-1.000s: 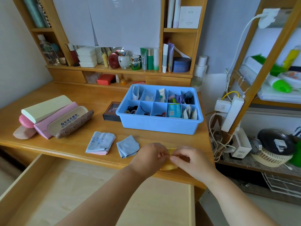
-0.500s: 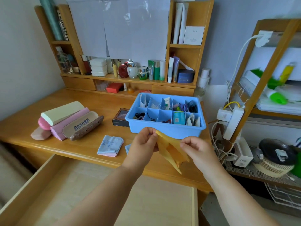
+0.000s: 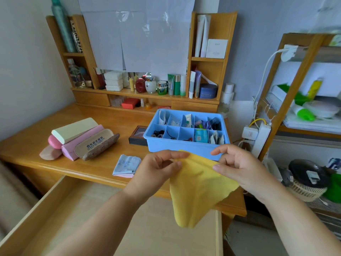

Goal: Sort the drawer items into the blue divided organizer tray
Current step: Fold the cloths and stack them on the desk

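A yellow cloth (image 3: 198, 189) is held up in the air above the front edge of the counter (image 3: 36, 145) and the open drawer (image 3: 77, 218), in front of the blue organizer tray (image 3: 184, 145). Its upper left corner is pinched by the left hand (image 3: 156, 169), between the thumb and the curled fingers (image 3: 177, 155); the corner itself is seen just beside the thumb tip. Its upper right edge is pinched by the right hand (image 3: 243, 169), the thumb being laid on the near face of the cloth and the other fingers being curled behind it, with the forefinger extended above the edge. Between the two hands the top edge is stretched in a shallow fold, and the rest of the cloth is left hanging down to a point below the hands.

The tray is set on the counter behind the hands, its compartments being filled with small items: dark hair ties, a blue packet and white sachets can be made out. A folded pale blue cloth (image 3: 126, 164) is lying on the counter to the left of the left hand. Further left, several glasses cases (image 3: 81, 139) are stacked together. A dark small box (image 3: 138, 135) is placed touching the left wall of the tray.
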The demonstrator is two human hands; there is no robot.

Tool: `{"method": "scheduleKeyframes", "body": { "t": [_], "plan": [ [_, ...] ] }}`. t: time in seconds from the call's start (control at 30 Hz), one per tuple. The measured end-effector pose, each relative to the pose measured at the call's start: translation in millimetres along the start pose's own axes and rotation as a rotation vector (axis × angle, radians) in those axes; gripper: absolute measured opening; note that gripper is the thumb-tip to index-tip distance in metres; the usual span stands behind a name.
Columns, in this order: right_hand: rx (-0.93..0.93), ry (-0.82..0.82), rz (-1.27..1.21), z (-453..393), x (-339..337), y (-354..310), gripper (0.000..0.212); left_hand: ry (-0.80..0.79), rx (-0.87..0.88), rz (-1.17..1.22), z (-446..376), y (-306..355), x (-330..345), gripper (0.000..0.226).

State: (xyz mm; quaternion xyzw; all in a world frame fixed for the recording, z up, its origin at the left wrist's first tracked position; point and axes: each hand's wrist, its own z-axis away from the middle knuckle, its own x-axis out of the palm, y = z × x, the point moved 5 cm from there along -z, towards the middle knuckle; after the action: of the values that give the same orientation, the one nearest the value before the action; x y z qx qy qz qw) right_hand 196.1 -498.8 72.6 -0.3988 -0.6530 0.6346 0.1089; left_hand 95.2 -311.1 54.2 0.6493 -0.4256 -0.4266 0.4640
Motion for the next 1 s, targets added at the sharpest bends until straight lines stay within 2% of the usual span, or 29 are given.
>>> {"method": "scheduleKeyframes", "body": {
  "t": [0.07, 0.13, 0.27, 0.33, 0.4, 0.47, 0.57, 0.67, 0.83, 1.0],
  "plan": [
    [0.041, -0.070, -0.004, -3, -10, 2, 0.029, 0.047, 0.013, -0.020, -8, -3, -1, 0.021],
    [0.096, -0.078, 0.126, -13, -17, 11, 0.033, 0.077, -0.002, -0.077, -21, -10, 2, 0.030],
    [0.219, 0.091, 0.420, -50, -20, 44, 0.020, 0.118, -0.113, -0.341, -59, -39, 2, 0.051],
    [0.287, 0.159, 0.533, -60, -12, 60, 0.012, 0.123, -0.195, -0.368, -70, -52, 1, 0.041],
    [0.342, 0.214, 0.614, -69, -10, 81, 0.013, 0.127, -0.272, -0.347, -81, -71, 5, 0.026],
    [0.363, 0.249, 0.590, -75, -8, 96, 0.018, 0.152, -0.299, -0.338, -88, -84, 5, 0.017],
    [0.352, 0.279, 0.457, -80, -9, 103, 0.019, 0.180, -0.273, -0.356, -95, -92, 4, 0.023],
    [0.275, 0.311, 0.476, -81, -12, 101, 0.015, 0.194, -0.244, -0.373, -97, -93, 3, 0.021],
    [0.263, 0.214, 0.546, -69, -3, 104, 0.015, 0.055, -0.242, -0.475, -83, -95, 10, 0.025],
    [0.205, 0.116, 0.638, -51, 9, 104, 0.006, -0.103, -0.069, -0.694, -71, -87, 15, 0.025]
  ]
}}
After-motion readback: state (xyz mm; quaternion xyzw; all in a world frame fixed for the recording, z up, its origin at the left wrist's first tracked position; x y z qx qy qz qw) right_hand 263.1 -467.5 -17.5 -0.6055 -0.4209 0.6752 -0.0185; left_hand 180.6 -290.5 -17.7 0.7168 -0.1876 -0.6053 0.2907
